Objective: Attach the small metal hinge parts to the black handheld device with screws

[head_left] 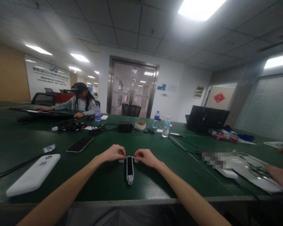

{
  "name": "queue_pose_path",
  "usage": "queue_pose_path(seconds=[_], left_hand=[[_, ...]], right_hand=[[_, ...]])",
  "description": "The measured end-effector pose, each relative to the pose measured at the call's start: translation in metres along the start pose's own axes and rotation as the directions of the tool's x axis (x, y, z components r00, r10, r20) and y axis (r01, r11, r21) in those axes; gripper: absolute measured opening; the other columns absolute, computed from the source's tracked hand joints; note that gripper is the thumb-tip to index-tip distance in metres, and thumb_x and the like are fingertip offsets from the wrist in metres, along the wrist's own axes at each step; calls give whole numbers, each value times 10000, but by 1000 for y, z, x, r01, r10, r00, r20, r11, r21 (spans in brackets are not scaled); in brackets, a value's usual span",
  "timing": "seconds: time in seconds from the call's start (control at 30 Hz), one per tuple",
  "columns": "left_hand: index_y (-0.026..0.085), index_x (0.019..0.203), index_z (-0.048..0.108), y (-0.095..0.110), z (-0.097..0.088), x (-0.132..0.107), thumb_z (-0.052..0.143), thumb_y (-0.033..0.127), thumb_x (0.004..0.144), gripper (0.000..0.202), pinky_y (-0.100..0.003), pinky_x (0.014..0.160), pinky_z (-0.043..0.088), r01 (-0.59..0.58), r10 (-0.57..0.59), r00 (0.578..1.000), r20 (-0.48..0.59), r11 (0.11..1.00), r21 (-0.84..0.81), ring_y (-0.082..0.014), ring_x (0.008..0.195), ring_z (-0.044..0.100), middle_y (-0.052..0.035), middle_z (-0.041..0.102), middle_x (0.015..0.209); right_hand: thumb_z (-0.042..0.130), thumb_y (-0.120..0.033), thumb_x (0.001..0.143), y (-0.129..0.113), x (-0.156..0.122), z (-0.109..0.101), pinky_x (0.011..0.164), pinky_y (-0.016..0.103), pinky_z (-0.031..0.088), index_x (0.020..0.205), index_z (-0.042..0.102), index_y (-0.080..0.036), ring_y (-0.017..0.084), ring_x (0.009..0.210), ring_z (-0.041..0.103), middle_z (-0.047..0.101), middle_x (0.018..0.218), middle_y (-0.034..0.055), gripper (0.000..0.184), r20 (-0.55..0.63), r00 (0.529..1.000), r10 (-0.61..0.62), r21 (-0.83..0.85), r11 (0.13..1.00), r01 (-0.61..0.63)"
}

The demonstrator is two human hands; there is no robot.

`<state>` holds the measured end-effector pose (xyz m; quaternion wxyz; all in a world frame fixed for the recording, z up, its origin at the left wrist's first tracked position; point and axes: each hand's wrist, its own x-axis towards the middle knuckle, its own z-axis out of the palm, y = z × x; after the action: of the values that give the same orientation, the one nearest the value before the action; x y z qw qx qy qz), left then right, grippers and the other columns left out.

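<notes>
Both pinch tight: left hand and right hand grip the small gadget at its far end, likely steadying it flat near the desk front edge.

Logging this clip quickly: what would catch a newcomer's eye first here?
Both bare hands meet mid-table: the left hand and right hand pinch the far end of a slim black-and-white device lying on the green table. A white slab lies at the left, and another person sits at the far left end.
</notes>
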<state>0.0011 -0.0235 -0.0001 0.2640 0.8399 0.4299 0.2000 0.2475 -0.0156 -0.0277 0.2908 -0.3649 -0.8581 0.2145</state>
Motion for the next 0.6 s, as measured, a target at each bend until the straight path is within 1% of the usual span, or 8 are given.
queue_pose_path(seconds=[0.27,0.53,0.6], left_hand=[[148,836,656,6,-2,-3,624,379,721,260,-215,661,476,19,-19,1000,13,1000,-11,-155,746,640,-25,685,808],[145,845,649,7,-2,-4,620,397,730,279,-223,675,478,11,-11,1000,17,1000,-14,-158,764,637,-32,678,836],[145,842,649,9,-3,-5,621,403,728,283,-224,674,477,17,-16,1000,15,1000,-11,-159,762,634,-31,678,833]], right_hand=[[640,-280,773,6,1,3,666,236,468,921,668,-180,126,696,614,678,778,6,181,-5,1000,25,39,999,-25],[670,-287,745,7,2,5,665,233,470,882,671,-163,119,680,606,665,748,6,185,-25,998,49,77,996,-47],[676,-287,736,6,1,3,669,238,475,885,672,-159,123,685,610,669,756,9,197,-14,998,60,92,994,-59]])
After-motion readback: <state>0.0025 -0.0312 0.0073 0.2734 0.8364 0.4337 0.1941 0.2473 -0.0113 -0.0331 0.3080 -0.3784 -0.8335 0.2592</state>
